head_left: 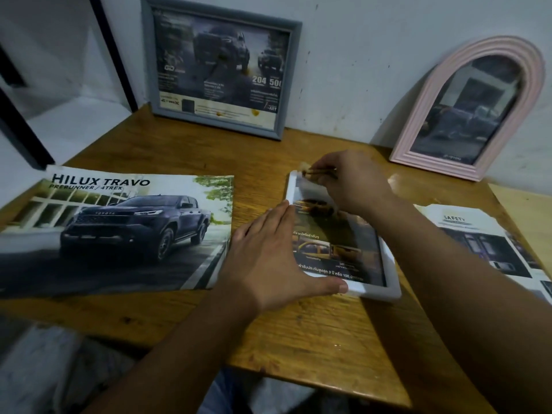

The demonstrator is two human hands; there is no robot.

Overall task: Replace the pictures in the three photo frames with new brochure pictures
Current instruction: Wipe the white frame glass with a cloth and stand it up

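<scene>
A white photo frame [388,289] lies flat on the wooden table [298,339], with a dark brochure picture with yellow cars inside it. My left hand [265,255] grips the frame's left and near edges. My right hand [352,180] is at the frame's far left corner, fingers pinched on a small thin dark object with a pale tip; I cannot tell what it is. A grey rectangular frame [221,73] and a pink arched frame [475,106] lean on the wall, both showing car pictures. A Hilux Travo brochure [113,228] lies at the left.
A torn brochure page headed SAFETY [490,237] lies at the right, close to the table's edge. A dark post [18,130] stands at the far left. The white wall rises right behind the table.
</scene>
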